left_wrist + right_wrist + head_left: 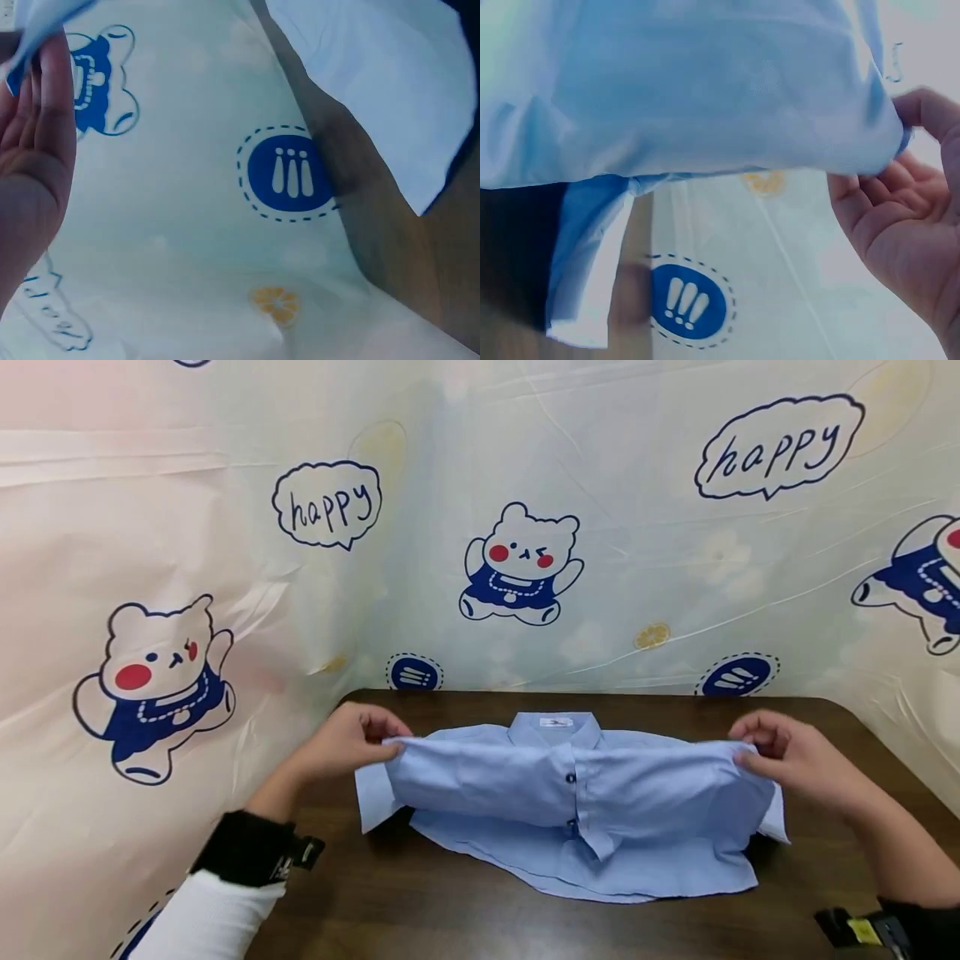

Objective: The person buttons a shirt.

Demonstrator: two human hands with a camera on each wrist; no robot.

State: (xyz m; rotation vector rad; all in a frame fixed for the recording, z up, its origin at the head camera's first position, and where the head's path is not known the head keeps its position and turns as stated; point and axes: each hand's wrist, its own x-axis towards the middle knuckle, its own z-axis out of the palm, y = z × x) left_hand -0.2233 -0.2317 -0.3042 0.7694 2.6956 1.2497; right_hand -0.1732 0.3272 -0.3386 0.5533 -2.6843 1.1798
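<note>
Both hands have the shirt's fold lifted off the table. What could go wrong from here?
The left hand and right hand only pinch the light blue shirt at the fold's ends, so either grip could slip and drop the fold crooked. The middle hangs unsupported, so the button placket may shift or crease. The shirt's near hem lies on the dark wooden table and could drag and bunch.

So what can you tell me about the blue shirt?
The blue shirt is light blue thin woven cloth with a collar, a white neck label and dark buttons. It lies front up on the brown table, collar at the far side. The left hand and right hand pinch its sides, lifting a fold.
</note>
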